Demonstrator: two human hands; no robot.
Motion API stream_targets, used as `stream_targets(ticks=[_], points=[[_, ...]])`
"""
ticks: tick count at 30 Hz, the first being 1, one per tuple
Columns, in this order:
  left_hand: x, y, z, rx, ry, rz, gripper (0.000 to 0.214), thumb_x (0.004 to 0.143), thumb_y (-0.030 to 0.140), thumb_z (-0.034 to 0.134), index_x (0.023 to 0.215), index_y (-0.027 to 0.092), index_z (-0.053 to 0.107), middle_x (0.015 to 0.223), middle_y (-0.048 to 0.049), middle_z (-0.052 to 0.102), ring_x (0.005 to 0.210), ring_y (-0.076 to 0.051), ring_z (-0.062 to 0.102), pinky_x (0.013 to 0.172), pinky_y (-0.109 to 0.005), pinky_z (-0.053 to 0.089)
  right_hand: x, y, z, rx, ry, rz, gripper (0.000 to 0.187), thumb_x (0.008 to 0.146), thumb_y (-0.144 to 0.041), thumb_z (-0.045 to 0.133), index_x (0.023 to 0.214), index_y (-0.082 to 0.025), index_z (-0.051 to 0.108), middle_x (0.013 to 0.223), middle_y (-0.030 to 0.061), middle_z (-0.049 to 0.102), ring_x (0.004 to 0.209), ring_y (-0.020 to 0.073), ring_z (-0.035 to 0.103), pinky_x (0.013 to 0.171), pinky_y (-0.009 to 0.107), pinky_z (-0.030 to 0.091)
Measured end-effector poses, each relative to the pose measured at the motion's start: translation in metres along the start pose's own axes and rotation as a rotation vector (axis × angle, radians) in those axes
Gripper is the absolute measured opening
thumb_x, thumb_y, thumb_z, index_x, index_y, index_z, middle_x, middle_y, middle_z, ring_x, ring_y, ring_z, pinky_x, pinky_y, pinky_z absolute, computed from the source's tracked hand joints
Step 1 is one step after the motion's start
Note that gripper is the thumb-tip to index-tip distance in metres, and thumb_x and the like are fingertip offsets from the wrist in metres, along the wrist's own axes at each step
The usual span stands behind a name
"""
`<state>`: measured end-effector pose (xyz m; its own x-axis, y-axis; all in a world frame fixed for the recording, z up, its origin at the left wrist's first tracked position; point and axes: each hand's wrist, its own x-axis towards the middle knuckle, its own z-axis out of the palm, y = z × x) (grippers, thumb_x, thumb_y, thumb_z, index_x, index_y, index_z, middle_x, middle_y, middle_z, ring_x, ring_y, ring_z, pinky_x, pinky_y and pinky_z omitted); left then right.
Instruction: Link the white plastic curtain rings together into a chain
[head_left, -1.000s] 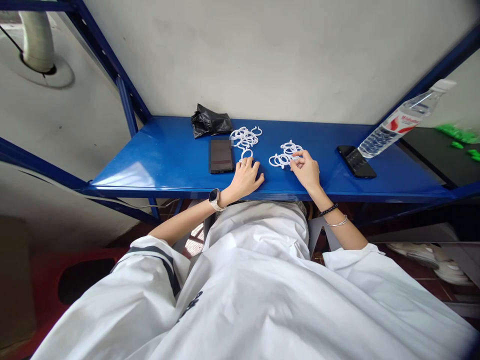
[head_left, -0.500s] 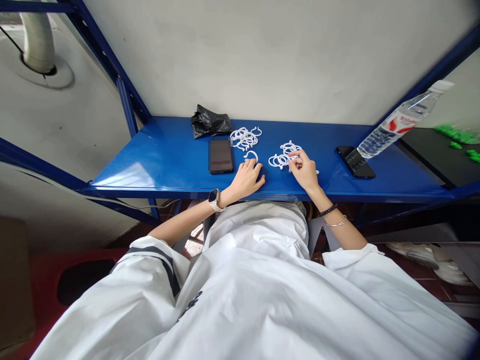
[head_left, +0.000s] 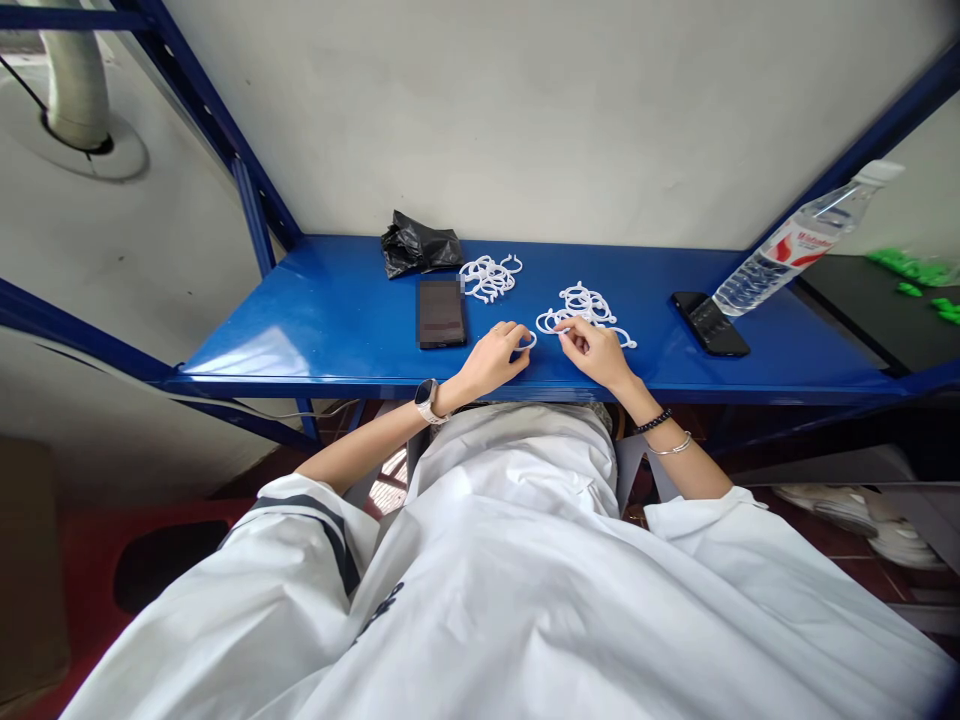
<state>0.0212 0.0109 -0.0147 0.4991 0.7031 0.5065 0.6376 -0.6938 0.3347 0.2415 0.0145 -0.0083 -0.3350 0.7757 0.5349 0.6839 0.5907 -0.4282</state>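
Two heaps of white plastic rings lie on the blue shelf (head_left: pixel 315 330): a loose pile (head_left: pixel 489 276) at the back and a linked chain of rings (head_left: pixel 586 307) to its right. My left hand (head_left: pixel 491 360) pinches a single white ring (head_left: pixel 528 342) near the shelf's front edge. My right hand (head_left: pixel 596 352) is closed, fingertips gripping the near end of the chain. Both hands sit close together, the ring almost touching the chain.
A dark phone (head_left: pixel 440 311) lies left of my hands, a crumpled black bag (head_left: pixel 420 246) behind it. A second phone (head_left: pixel 709 322) and a tilted water bottle (head_left: pixel 799 241) are at the right. Blue frame posts rise at both ends.
My left hand picked a ring from beside the back pile and carried it right and nearer. My right hand drew back from the chain's middle to its near end.
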Motion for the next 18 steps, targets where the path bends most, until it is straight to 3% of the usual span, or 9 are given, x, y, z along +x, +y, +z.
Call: stream_targets(ticks=[4,11,18], points=[[0.001,0.0,-0.001,-0.03,0.014,0.084,0.006,0.09,0.016,0.053,0.09,0.017,0.059,0.087,-0.0062,0.06,0.087,-0.02,0.057,0.08,-0.034,0.05,-0.003,-0.008,0.003,-0.057,-0.066,-0.055,0.021,0.091,-0.033,0.051,0.103,-0.024,0.066,0.064,-0.0013,0.065,0.052,0.0151,0.056,0.056,0.026,0.038],[-0.002,0.006,-0.002,0.027,0.029,0.304,0.018,0.097,0.022,0.043,0.089,0.019,0.059,0.096,-0.0096,0.06,0.097,-0.021,0.056,0.086,-0.039,0.052,-0.006,-0.017,0.011,-0.08,0.029,0.006,0.027,0.095,-0.042,0.047,0.101,-0.023,0.065,0.062,-0.0006,0.064,0.051,0.015,0.055,0.053,0.026,0.036],[-0.003,0.009,-0.004,0.028,0.019,0.388,0.019,0.098,0.022,0.041,0.089,0.019,0.057,0.098,-0.0106,0.059,0.106,-0.022,0.057,0.09,-0.041,0.052,-0.003,-0.017,0.01,0.052,0.023,0.043,0.025,0.091,-0.045,0.052,0.082,-0.023,0.06,0.054,-0.0023,0.057,0.046,0.0143,0.049,0.052,0.027,0.037]])
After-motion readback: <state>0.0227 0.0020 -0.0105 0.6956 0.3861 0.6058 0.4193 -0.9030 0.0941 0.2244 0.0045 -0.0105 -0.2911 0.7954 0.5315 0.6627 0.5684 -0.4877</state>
